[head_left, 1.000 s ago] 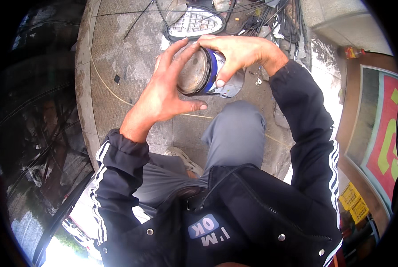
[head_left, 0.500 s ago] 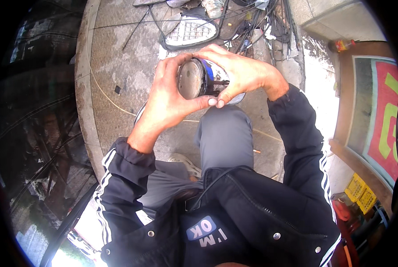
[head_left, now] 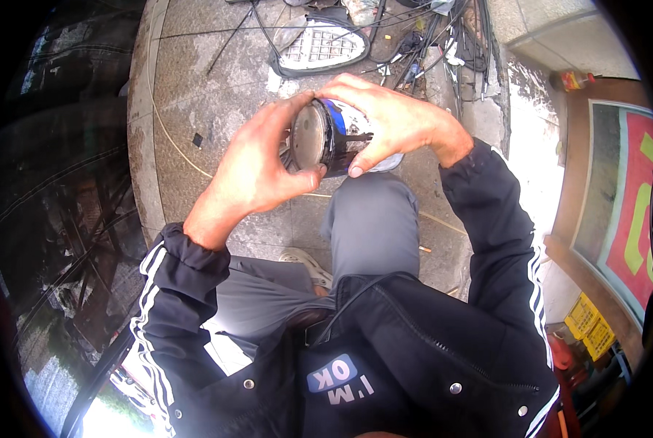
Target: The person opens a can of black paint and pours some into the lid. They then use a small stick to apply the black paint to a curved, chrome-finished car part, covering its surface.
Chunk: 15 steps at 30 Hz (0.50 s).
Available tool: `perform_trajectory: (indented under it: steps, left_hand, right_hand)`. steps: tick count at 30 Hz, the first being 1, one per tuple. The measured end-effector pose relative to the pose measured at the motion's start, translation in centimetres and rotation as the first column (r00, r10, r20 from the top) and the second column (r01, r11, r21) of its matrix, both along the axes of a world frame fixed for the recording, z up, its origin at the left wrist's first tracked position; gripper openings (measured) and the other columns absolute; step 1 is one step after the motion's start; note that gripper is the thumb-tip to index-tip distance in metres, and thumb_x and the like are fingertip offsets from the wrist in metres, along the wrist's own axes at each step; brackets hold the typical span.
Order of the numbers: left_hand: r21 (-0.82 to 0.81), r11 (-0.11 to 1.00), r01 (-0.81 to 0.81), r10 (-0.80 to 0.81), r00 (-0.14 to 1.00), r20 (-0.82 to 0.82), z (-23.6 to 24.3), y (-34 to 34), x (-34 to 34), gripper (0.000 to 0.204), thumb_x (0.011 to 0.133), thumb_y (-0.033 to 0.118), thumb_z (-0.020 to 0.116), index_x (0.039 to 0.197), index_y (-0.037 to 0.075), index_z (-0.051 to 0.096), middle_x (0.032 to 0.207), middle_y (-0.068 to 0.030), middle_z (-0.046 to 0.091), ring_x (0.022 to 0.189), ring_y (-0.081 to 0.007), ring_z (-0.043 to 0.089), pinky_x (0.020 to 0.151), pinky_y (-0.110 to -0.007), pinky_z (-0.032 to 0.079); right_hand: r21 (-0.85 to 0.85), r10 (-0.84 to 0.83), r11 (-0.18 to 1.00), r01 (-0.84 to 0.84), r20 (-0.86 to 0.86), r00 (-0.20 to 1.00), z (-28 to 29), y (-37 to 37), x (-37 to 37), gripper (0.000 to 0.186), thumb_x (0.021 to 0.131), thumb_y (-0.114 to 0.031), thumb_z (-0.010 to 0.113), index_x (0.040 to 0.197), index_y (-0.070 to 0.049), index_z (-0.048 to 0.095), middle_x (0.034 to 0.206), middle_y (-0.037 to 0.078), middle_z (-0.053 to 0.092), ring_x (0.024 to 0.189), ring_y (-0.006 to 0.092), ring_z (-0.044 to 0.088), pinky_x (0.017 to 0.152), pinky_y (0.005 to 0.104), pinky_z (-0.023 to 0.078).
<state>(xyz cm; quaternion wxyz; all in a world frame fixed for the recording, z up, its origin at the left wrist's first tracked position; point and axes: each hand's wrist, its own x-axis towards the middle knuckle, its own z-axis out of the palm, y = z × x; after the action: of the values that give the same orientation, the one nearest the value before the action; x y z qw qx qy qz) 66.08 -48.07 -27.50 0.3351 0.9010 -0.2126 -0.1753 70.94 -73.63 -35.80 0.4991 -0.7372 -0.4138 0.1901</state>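
Observation:
I hold a cylindrical metal can (head_left: 308,135) above my bent right knee (head_left: 370,226); it lies on its side, its dull grey round end facing left, with a blue and white band and black smears behind that end. My left hand (head_left: 250,164) is closed round that end, thumb low at its rim and fingers over the top. My right hand (head_left: 392,124) grips the other side, fingertips along the top and thumb underneath. The can’s far end is partly hidden behind my right hand.
Dirty paving (head_left: 188,95) lies below, with tangled black cables (head_left: 472,44), a white gridded piece (head_left: 319,44) and a pale cord (head_left: 169,139). At right are a framed red sign (head_left: 626,204), yellow plastic items (head_left: 588,325) and a small red bottle (head_left: 571,81). A dark glossy surface fills the left.
The can sits lower in the view than a second ago. Both hands have closed further round it; my left thumb has come onto its lower rim, and black smears now show.

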Motion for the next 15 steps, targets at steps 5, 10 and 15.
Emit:
perform_trajectory:
  steps: [5,10,15]
  left_hand:
    - [0.056,0.997,0.05,-0.053,0.996,0.07,0.0,-0.1,0.3,0.094,0.063,0.013,0.082,0.151,0.0,0.051,0.131,-0.0224,0.065,0.113,-0.0339,0.072,0.1,-0.044,0.06]
    - [0.059,0.994,0.097,-0.103,0.988,0.114,0.7,-0.7,0.8,0.091,0.061,0.013,0.082,0.146,-0.001,0.054,0.132,-0.0217,0.065,0.111,-0.0343,0.072,0.1,-0.043,0.06]
    - [0.041,0.995,0.091,-0.095,0.989,0.116,0.8,-0.9,0.4,0.09,0.06,0.014,0.082,0.145,0.001,0.055,0.132,-0.0201,0.065,0.11,-0.034,0.071,0.098,-0.043,0.061]
  right_hand:
    - [0.079,-0.032,0.996,0.031,0.013,0.999,-0.7,-0.1,-0.5,0.112,0.057,-0.041,0.099,0.146,0.005,0.048,0.138,0.02,0.052,0.132,0.0375,0.053,0.112,0.0444,0.044]
    - [0.105,-0.057,0.993,0.056,0.0,0.998,-0.6,-0.6,-1.0,0.112,0.057,-0.04,0.098,0.146,0.006,0.047,0.139,0.021,0.051,0.133,0.0385,0.051,0.113,0.0448,0.043]
    - [0.133,-0.052,0.99,0.044,0.055,0.997,-0.5,-1.0,-1.0,0.108,0.06,-0.04,0.098,0.146,0.004,0.049,0.136,0.019,0.053,0.131,0.0374,0.054,0.111,0.0444,0.045]
